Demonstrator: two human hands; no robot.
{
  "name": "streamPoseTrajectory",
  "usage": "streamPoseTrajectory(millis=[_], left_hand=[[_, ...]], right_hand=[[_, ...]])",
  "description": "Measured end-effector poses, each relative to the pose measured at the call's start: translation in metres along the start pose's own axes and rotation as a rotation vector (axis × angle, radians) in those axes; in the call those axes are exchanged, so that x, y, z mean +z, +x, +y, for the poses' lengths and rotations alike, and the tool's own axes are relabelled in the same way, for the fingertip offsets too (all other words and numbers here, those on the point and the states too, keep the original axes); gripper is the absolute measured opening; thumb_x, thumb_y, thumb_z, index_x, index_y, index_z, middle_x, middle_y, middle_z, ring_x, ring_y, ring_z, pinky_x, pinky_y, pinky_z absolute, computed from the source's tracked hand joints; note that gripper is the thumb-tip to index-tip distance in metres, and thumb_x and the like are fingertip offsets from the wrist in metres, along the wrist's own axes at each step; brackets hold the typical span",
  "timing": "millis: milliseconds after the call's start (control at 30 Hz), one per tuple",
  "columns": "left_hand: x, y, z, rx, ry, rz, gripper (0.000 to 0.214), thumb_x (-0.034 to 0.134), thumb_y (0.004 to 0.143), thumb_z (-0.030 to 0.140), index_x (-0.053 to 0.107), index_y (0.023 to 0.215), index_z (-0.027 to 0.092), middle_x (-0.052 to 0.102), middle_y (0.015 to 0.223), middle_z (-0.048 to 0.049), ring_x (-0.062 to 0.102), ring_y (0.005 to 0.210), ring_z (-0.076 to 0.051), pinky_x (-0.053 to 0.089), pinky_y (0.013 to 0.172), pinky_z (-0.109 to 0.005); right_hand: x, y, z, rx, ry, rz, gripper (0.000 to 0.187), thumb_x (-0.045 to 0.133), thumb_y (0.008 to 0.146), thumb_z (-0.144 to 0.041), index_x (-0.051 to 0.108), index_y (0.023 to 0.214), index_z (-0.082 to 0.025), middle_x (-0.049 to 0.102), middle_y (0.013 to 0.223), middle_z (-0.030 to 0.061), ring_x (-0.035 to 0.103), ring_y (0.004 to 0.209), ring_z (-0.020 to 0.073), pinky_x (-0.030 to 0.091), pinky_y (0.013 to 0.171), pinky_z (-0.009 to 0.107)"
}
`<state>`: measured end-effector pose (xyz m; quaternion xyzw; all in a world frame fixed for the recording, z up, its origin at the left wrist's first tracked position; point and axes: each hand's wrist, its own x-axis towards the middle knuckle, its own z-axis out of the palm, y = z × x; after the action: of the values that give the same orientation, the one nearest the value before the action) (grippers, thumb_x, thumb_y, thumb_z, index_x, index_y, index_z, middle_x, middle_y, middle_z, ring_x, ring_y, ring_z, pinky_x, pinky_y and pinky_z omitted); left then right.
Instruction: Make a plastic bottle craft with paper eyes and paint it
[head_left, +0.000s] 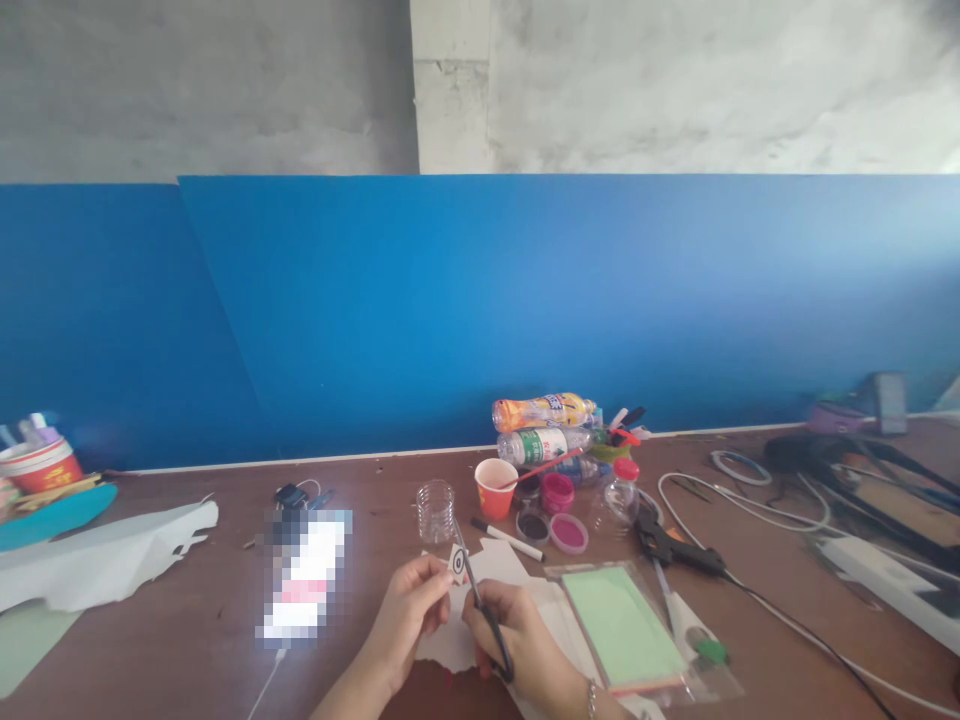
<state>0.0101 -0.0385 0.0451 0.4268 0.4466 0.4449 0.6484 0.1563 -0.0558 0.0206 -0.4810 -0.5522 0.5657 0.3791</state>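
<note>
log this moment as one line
left hand: holds small paper piece, dark ring mark | right hand: holds scissors, blades beside paper piece | marker: lying beyond hands | cup: upright

Brown tabletop [360,575]. Landmark: red paper cup [493,497], upright. Just left of cup, clear ribbed plastic piece [436,513]; behind and right, heaped plastic bottles [541,444]; just in front, white marker [511,541], then white paper [502,563]; front-right, green paper pack [621,622]; right, black glue gun [679,548]; far right, white power strip [892,590].
</note>
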Motion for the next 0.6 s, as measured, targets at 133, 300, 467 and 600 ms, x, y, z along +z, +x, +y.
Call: streamPoseTrajectory(millis=[133, 300, 467, 600], left_hand=[[-0.0006, 0.0002, 0.0003, 0.016, 0.000, -0.010, 0.026, 0.067, 0.068, 0.040, 0.062, 0.069, 0.015, 0.046, 0.042, 0.0058, 0.029, 0.042, -0.006, 0.016, 0.045, -0.021], [-0.0014, -0.0003, 0.0010, 0.014, -0.014, 0.004, 0.025, 0.068, 0.067, 0.039, 0.062, 0.070, 0.015, 0.046, 0.042, 0.0055, 0.032, 0.043, -0.006, 0.017, 0.046, -0.020], [-0.0016, 0.0000, 0.0015, 0.018, -0.017, 0.019, 0.023, 0.067, 0.069, 0.037, 0.061, 0.068, 0.015, 0.046, 0.043, 0.0053, 0.031, 0.043, -0.006, 0.015, 0.047, -0.020], [-0.0024, 0.0012, 0.0008, 0.020, -0.014, 0.037, 0.023, 0.065, 0.070, 0.038, 0.062, 0.068, 0.015, 0.046, 0.043, 0.0052, 0.030, 0.043, -0.006, 0.015, 0.047, -0.021]], right_hand=[[-0.0003, -0.0019, -0.0057, 0.005, -0.008, -0.002, 0.014, 0.051, 0.068, -0.030, 0.055, 0.068, -0.017, 0.047, 0.040, -0.0061, 0.041, 0.035, 0.0073, 0.026, 0.038, 0.018], [-0.0005, -0.0027, -0.0097, 0.000, 0.014, -0.016, 0.014, 0.051, 0.068, -0.031, 0.054, 0.067, -0.017, 0.046, 0.040, -0.0064, 0.040, 0.035, 0.0075, 0.027, 0.039, 0.019], [-0.0008, -0.0018, -0.0050, 0.010, 0.005, -0.013, 0.012, 0.050, 0.067, -0.029, 0.054, 0.066, -0.018, 0.046, 0.039, -0.0069, 0.041, 0.035, 0.0073, 0.026, 0.037, 0.018], [-0.0023, -0.0004, -0.0032, 0.008, 0.001, -0.029, 0.010, 0.048, 0.066, -0.027, 0.053, 0.066, -0.018, 0.048, 0.040, -0.0067, 0.041, 0.034, 0.0070, 0.027, 0.037, 0.018]])
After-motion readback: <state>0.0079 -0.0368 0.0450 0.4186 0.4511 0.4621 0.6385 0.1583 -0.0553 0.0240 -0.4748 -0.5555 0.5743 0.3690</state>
